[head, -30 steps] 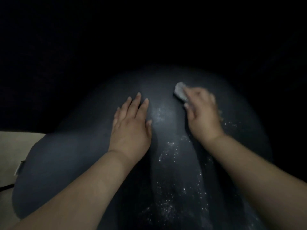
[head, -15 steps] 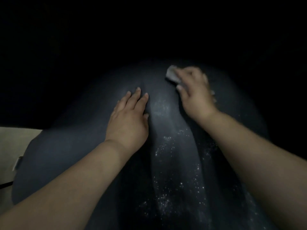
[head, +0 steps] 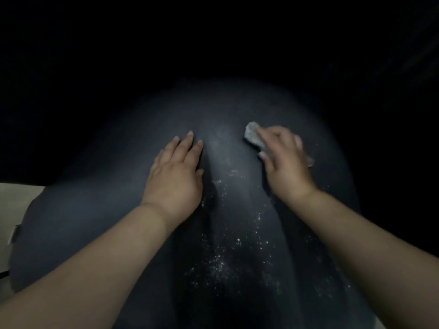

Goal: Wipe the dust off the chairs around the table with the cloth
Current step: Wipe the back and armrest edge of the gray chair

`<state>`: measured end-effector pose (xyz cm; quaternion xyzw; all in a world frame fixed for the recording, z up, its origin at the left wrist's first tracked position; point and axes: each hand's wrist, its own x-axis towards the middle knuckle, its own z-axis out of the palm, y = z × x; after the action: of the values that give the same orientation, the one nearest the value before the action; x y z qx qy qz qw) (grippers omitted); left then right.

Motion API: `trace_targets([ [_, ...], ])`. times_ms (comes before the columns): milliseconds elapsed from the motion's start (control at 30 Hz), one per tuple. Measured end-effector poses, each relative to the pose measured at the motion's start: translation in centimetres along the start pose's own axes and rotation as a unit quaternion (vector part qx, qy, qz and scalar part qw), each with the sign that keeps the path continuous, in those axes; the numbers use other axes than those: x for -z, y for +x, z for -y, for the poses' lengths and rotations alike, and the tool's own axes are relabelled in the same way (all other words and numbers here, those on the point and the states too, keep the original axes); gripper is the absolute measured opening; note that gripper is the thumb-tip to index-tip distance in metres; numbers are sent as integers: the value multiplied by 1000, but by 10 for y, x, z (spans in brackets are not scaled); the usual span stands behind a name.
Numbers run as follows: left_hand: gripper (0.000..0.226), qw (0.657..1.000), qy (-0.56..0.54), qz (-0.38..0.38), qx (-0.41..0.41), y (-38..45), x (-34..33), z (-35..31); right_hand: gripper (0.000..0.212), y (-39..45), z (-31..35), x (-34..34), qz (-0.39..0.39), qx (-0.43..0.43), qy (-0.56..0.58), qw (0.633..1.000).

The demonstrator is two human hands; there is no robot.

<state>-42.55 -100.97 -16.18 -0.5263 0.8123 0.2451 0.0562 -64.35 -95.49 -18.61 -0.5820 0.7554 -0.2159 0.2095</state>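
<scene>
Grey cloth bunched under my right hand, fingers curled pinching it, left hand flat, fingers together on dark chair, white dust nearer my wrists

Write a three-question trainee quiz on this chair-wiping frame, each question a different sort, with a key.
1. True or false: the left hand lies flat with straight fingers on the dark chair surface.
2. Multiple choice: where is the cloth? A) under the left hand B) held under the right hand C) lying loose on the pale floor
3. Fill in: the white dust specks lie mostly ____ the two forearms.

Key: 1 true; 2 B; 3 between
</scene>
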Motion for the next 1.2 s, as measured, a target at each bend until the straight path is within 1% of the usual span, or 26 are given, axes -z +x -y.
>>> trace_targets([
  [100, 57, 1000, 2, -3, -1, 5, -2, -7, 49, -25, 7, 3, 46, 31, 60, 997],
  [133, 56, 1000, 3, -2, -2, 7, -2, -9, 46, -24, 4, 11, 36, 39, 65, 996],
  [200, 55, 1000, 11, 1, -7, 9, -2, -11, 44, -10, -14, 29, -37, 28, 37, 998],
  [233, 55, 1000, 15, 2, -9, 10, -2, -11, 45, 1, -28, 39, -75, -2, 12, 997],
  [267, 55, 1000, 18, 2, -11, 11, -3, -11, 46, 12, -41, 48, -95, -43, -15, 994],
  [333, 55, 1000, 24, -1, -17, 12, -5, -10, 48, 19, -61, 53, -80, -128, -39, 988],
  [367, 56, 999, 27, -3, -19, 12, -5, -10, 49, 14, -63, 47, -74, -145, -39, 986],
  [400, 56, 999, 27, -6, -19, 13, -6, -9, 49, 5, -59, 39, -77, -143, -34, 986],
  [467, 58, 999, 29, -7, -17, 13, -7, -11, 51, -20, -43, 22, -79, -96, -8, 992],
  [567, 59, 999, 42, 3, -14, 14, -7, -13, 54, -60, -20, 9, -18, -19, 45, 999],
  [600, 58, 999, 45, 5, -14, 14, -6, -13, 53, -64, -21, 11, -12, -10, 53, 998],
  [633, 58, 999, 46, 8, -13, 14, -5, -14, 52, -61, -25, 16, -24, -15, 48, 998],
  [667, 58, 999, 48, 10, -11, 14, -4, -14, 50, -53, -34, 21, -54, -38, 28, 997],
  [733, 57, 999, 49, 11, -9, 13, -3, -14, 47, -34, -54, 35, -116, -125, -22, 985],
  [767, 57, 999, 50, 12, -9, 12, -2, -14, 46, -29, -61, 39, -128, -166, -30, 977],
  [833, 57, 998, 57, 16, -12, 11, -3, -13, 47, -35, -60, 32, -129, -193, -25, 972],
  [900, 58, 997, 65, 23, -18, 9, -4, -14, 50, -56, -43, 17, -122, -162, -17, 979],
  [967, 58, 997, 69, 30, -19, 7, -3, -18, 53, -81, -26, 6, -87, -122, 2, 989],
  [1033, 58, 996, 81, 30, -36, 4, -1, -25, 52, -95, -21, 10, -51, -94, 30, 994],
  [1067, 57, 995, 88, 27, -50, 1, -1, -29, 51, -94, -26, 17, -50, -85, 29, 995],
  [1100, 57, 994, 91, 23, -61, -1, 0, -33, 50, -90, -35, 25, -61, -91, 13, 994],
  [1133, 57, 993, 93, 19, -67, -2, 2, -36, 49, -83, -46, 34, -82, -116, -11, 990],
  [1200, 56, 993, 93, 12, -65, -3, 4, -40, 48, -70, -66, 47, -116, -195, -40, 973],
])
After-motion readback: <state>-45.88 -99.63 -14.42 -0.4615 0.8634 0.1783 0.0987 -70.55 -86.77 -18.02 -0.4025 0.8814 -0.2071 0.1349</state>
